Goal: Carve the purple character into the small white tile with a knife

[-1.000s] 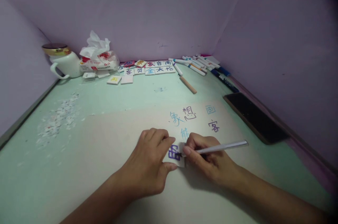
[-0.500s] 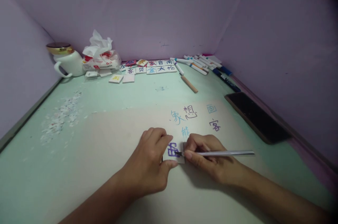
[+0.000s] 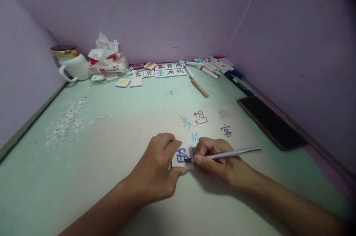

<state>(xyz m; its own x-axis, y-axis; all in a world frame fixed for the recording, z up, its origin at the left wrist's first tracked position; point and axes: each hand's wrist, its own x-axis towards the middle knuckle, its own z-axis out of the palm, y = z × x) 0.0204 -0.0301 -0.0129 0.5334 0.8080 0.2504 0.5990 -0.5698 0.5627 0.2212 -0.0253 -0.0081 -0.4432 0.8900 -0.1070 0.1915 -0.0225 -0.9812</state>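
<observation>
Pale green bench [image 3: 116, 102] under lilac walls is being worked at; a small white tile with a purple character [image 3: 182, 158] is being pinned by left-hand fingers [image 3: 167, 147]; the slim silver pen [image 3: 233, 153], gripped by the right hand [image 3: 215, 158], is being tilted slightly upward compared with half a second ago, its tip staying on the tile's right edge.

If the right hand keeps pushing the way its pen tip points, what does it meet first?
The right hand aims its pen leftward: the tip already sits on the small tile, and just beyond lie the left hand's fingers pinning it, though depth is unclear.
</observation>
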